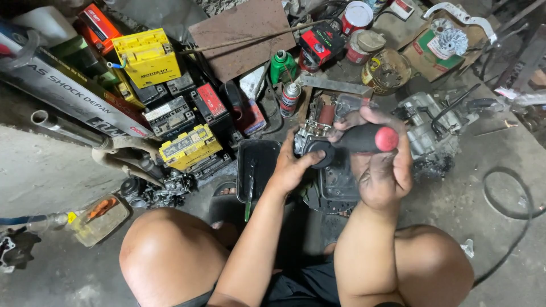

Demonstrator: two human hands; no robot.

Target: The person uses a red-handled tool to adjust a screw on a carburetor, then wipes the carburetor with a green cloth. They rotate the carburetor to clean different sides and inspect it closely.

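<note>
My right hand point(384, 170) grips a screwdriver with a black handle and red end cap point(369, 138), its shaft pointing left into a small metal carburetor point(318, 133). My left hand point(293, 165) holds that carburetor from the left side, thumb over a round black part. Both hands are greasy and sit above a black plastic tray point(259, 162) on the floor between my bare knees.
Yellow and black batteries point(148, 57) are stacked at the left, beside a metal tube point(62, 128). A spray can point(290, 99), a green bottle point(281, 65), tins point(387, 71) and an engine part point(426, 122) lie beyond the hands. A cable point(512, 216) loops on the concrete at the right.
</note>
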